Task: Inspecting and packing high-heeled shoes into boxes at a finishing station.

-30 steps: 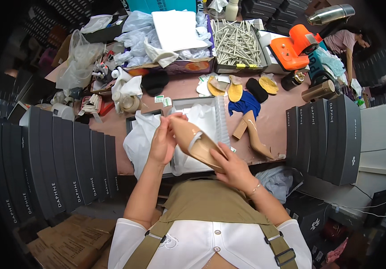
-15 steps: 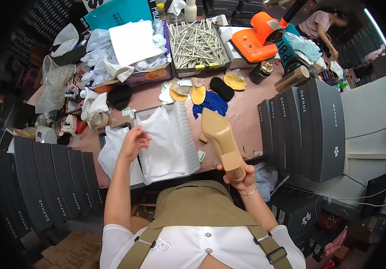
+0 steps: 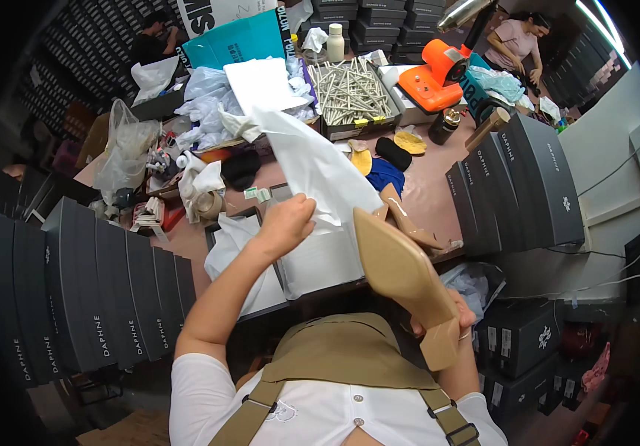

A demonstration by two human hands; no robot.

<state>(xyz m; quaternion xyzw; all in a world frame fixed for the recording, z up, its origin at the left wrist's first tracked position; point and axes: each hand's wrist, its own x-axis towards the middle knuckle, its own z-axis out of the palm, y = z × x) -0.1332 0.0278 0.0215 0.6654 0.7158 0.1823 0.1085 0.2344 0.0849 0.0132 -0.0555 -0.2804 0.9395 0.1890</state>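
Note:
My left hand is closed on a white sheet, apparently thin wrapping tissue. The sheet is lifted and stretches from the far pile down toward the shoe, above an open shoe box. A beige block-heeled shoe is in my right hand, sole facing up, toe pointing away and heel toward me. The shoe covers part of those fingers. Just beyond it, another beige shoe lies on its side on the table. Left of the open box sits a second tray-like box part with crumpled white paper.
Stacked dark shoe boxes flank me, at left and right. Along the back are a bin of pale paper sticks, an orange device and a dark jar. A person works at the far right.
My left hand has taken hold of the white sheet and raised it off the box. My right hand has moved the shoe nearer and to the right. Another shoe now shows on the table.

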